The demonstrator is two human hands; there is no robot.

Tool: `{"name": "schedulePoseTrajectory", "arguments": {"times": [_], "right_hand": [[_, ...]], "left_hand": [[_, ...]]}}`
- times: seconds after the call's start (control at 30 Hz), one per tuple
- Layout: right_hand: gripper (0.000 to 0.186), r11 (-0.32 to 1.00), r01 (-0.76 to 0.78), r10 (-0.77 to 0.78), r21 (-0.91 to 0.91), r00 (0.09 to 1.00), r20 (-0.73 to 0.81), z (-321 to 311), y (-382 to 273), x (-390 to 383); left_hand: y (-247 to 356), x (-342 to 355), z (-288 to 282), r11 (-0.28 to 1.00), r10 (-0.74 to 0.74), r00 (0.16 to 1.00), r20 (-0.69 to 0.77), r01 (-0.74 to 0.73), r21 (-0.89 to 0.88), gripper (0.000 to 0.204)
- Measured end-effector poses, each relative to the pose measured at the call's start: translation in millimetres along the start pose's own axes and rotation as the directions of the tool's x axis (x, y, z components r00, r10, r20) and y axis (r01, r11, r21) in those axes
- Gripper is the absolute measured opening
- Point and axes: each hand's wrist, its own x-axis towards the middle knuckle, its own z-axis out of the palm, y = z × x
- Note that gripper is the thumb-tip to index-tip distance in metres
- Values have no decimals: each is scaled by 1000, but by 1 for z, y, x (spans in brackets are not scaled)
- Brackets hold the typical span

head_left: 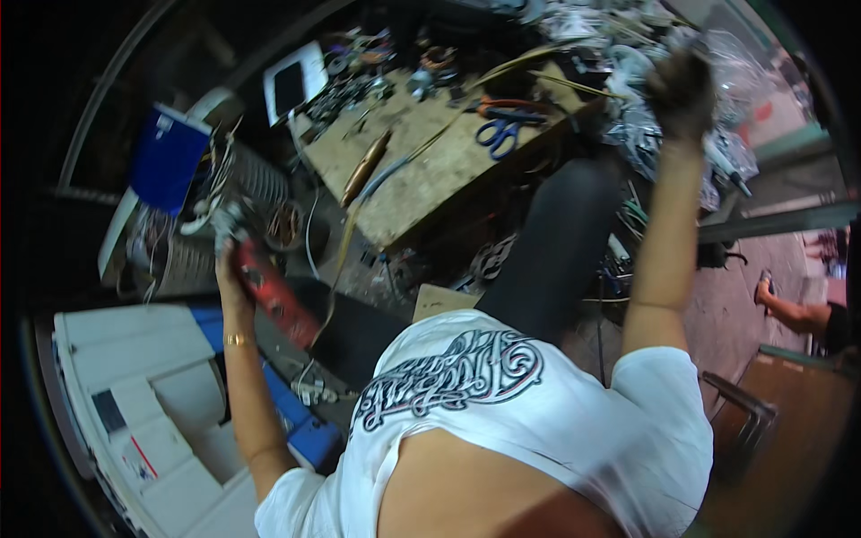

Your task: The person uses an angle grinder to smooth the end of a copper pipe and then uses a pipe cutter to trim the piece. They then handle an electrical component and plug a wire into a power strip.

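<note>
Grip of left hand (231, 224) (nine o'clock) and right hand (683, 94) (two o'clock) unclear; yellowish strands (432, 142), twelve o'clock, appear ungathered.

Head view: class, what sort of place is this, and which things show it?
Probably a repair workshop: a stained worktable holds blue-handled scissors and a heap of small parts.

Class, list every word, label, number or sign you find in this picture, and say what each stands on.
White shirt: large, ornate black lettering; not transcribed here.
White container: small markings with a red stripe; too small to read.
Blue panel: tiny pale mark near its top; too small to read.
</note>
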Motion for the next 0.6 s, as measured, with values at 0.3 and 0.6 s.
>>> {"name": "schedulePoseTrajectory", "arguments": {"times": [0.3,0.6], "right_hand": [[41,629,-652,484,-423,755,-443,3,56,-77],[31,885,-209,21,-416,910,-413,64,-18,5]], "left_hand": [[55,34,-71,876,95,916,-391,-264,-404,65],[73,33,-121,830,243,933,265,-59,-554,65]]}}
